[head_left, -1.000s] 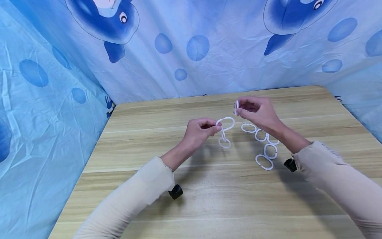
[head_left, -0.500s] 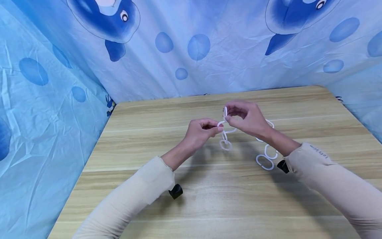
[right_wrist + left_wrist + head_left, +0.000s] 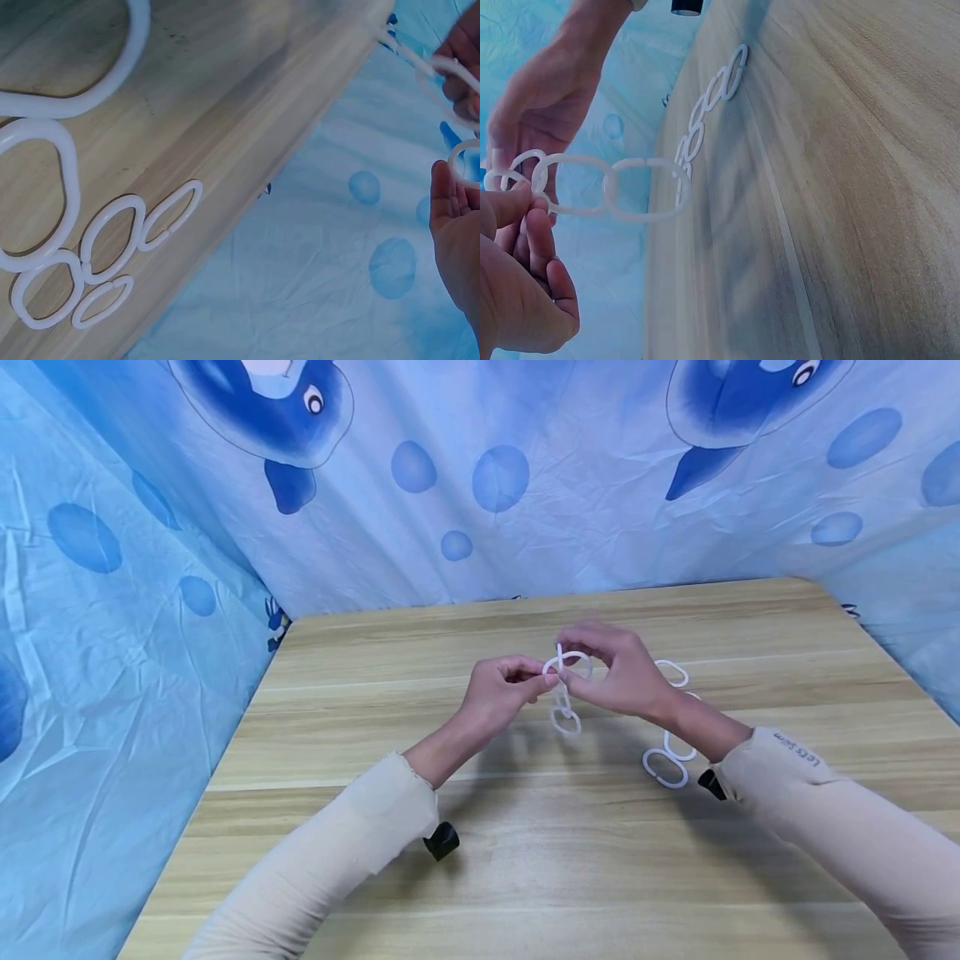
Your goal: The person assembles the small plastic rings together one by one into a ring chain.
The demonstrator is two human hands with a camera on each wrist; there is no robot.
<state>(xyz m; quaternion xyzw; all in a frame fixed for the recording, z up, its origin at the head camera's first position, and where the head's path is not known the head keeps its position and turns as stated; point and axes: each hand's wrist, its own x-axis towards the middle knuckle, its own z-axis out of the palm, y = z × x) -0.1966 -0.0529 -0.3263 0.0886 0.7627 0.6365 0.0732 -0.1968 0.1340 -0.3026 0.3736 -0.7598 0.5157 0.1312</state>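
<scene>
In the head view my left hand (image 3: 498, 697) pinches a white oval plastic chain link (image 3: 548, 663) between thumb and fingertips. More linked ovals dangle below it, the lowest one (image 3: 646, 218) showing large in the left wrist view. My right hand (image 3: 615, 668) pinches another white link (image 3: 559, 653) by thumb and fingers, bringing it against the top link of that short chain. The two links cross each other in the head view. Both hands are raised above the wooden table. Fingers partly hide where the links meet.
Several loose white links (image 3: 73, 180) lie on the wooden table (image 3: 525, 860), to the right of the hanging chain, partly under my right forearm. A blue curtain (image 3: 562, 552) with whale prints stands behind the table's far edge. A black camera (image 3: 442, 841) hangs under the left sleeve.
My right hand has moved left and slightly down, carrying its link from apart to the top link of the chain. My left hand has stayed nearly still.
</scene>
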